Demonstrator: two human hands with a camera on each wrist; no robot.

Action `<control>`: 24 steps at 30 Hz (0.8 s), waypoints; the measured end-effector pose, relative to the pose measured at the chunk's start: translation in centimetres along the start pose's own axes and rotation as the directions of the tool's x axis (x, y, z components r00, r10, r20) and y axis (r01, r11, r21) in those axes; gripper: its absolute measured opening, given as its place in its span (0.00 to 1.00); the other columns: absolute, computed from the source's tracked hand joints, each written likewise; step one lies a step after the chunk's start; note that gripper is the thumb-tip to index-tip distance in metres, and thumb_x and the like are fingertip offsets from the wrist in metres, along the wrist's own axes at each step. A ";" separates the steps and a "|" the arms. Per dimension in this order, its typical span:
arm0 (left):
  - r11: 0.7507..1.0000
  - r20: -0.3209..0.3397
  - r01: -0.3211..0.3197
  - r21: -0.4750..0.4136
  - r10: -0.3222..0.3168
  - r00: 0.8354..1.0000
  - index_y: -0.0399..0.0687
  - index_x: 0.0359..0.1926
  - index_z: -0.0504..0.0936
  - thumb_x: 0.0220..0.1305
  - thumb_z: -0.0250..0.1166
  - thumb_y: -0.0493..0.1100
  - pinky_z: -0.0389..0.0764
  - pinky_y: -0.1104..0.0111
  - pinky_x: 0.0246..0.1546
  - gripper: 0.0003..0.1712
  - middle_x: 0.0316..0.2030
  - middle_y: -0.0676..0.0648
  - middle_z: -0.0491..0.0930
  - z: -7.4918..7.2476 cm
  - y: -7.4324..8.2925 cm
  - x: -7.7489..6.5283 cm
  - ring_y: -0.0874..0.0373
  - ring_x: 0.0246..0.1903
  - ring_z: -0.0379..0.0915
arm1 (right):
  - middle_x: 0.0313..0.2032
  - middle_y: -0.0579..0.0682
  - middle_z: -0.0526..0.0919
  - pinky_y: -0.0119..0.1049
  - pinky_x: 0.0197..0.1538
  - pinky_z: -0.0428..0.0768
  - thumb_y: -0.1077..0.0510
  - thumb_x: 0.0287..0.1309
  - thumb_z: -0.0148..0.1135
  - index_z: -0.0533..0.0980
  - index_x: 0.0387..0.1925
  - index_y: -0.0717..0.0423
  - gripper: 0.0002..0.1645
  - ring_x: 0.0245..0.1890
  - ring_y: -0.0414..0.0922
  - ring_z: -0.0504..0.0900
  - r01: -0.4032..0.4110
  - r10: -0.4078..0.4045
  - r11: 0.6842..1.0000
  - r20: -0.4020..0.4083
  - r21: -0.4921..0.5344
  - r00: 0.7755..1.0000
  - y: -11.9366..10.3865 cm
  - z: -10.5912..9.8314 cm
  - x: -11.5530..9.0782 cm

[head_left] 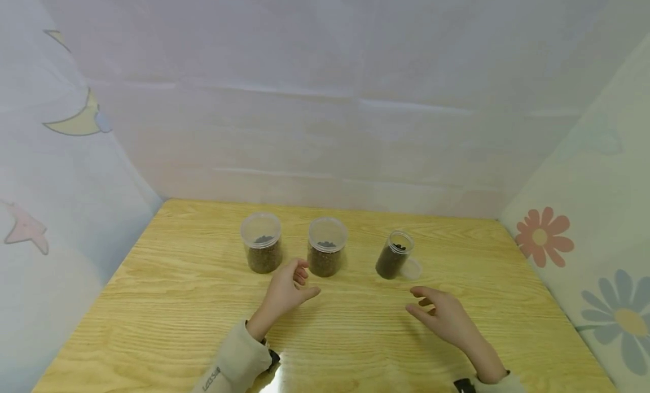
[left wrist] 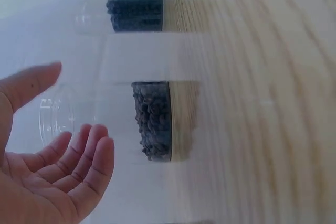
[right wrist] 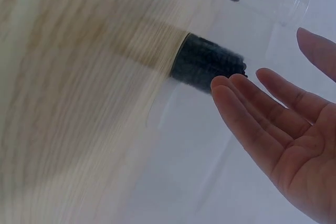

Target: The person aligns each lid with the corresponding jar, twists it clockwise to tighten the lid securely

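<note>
A wide clear jar (head_left: pixel 264 257), partly filled with dark bean-like pieces, stands at the left of the group. A similar wide jar (head_left: pixel 325 260) is in the middle. My left hand (head_left: pixel 286 288) hovers just in front of these two, thumb apart from loosely bent fingers, holding nothing. Further right stands a slimmer clear jar (head_left: pixel 391 262), fuller with dark pieces. Close against its right side lies a clear round lid (head_left: pixel 411 269). My right hand (head_left: pixel 444 317) is in front of the slim jar and to its right, fingers relaxed, with nothing in it.
All three jars stand on a wood-grain table (head_left: pixel 178 325). Pale cloth (head_left: pixel 325 144) hangs behind the table and on both sides, with flower prints on the right.
</note>
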State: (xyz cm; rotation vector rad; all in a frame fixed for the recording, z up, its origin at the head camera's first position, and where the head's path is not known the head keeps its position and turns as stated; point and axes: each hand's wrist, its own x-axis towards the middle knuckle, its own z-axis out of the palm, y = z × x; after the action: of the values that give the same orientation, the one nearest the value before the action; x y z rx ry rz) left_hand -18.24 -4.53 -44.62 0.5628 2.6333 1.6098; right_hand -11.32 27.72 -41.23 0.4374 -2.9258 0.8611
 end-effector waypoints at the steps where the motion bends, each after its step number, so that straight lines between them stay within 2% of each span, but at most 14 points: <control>1: 1.000 0.015 -0.013 -0.004 0.013 1.000 0.32 0.48 0.71 0.47 0.72 0.40 0.75 0.71 0.30 0.29 0.35 0.40 0.75 0.1 0.1 -0.1 0.54 0.32 0.72 | 0.42 0.63 0.79 0.36 0.30 0.80 0.54 0.55 0.62 0.75 0.47 0.68 0.23 0.35 0.54 0.81 0.001 -0.001 1.000 -0.001 0.002 1.000 0.1 -0.1 -0.1; 6: 0.997 0.063 -0.071 -0.009 0.072 0.995 0.33 0.48 0.71 0.48 0.71 0.40 0.74 0.71 0.29 0.28 0.34 0.41 0.75 0.4 0.6 -0.2 0.54 0.31 0.72 | 0.42 0.64 0.79 0.35 0.29 0.80 0.55 0.55 0.62 0.75 0.46 0.68 0.22 0.34 0.54 0.81 0.010 -0.010 1.000 -0.023 0.003 1.000 0.3 -0.2 -0.3; 14: 0.994 0.107 -0.108 -0.028 0.111 0.988 0.33 0.47 0.72 0.50 0.70 0.39 0.75 0.72 0.28 0.25 0.34 0.41 0.75 1.0 0.7 -0.1 0.52 0.32 0.74 | 0.42 0.64 0.80 0.33 0.29 0.79 0.55 0.55 0.63 0.75 0.46 0.68 0.22 0.34 0.53 0.81 -0.016 0.016 1.000 -0.022 -0.003 1.000 0.6 -0.3 -0.4; 19: 0.991 0.170 -0.119 -0.069 0.129 0.977 0.31 0.49 0.72 0.51 0.69 0.38 0.77 0.71 0.31 0.26 0.37 0.38 0.76 1.9 1.1 0.5 0.48 0.34 0.74 | 0.41 0.65 0.79 0.33 0.28 0.79 0.55 0.55 0.62 0.74 0.46 0.70 0.23 0.32 0.51 0.82 -0.018 0.018 1.000 -0.012 -0.002 1.000 0.7 -0.7 0.0; 24: 0.988 0.208 -0.142 -0.065 0.153 0.966 0.30 0.53 0.70 0.52 0.68 0.37 0.77 0.70 0.34 0.28 0.40 0.37 0.75 3.2 1.6 1.4 0.49 0.36 0.74 | 0.41 0.65 0.80 0.34 0.29 0.80 0.55 0.56 0.61 0.74 0.46 0.70 0.22 0.32 0.51 0.82 -0.036 0.035 0.999 -0.008 -0.008 0.999 1.1 -0.9 0.4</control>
State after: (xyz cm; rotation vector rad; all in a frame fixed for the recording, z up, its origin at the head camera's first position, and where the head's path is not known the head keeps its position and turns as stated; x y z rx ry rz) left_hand -18.48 -0.66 -44.52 0.8941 2.4415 1.5464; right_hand -12.08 28.98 -41.00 0.3819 -2.9378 0.8521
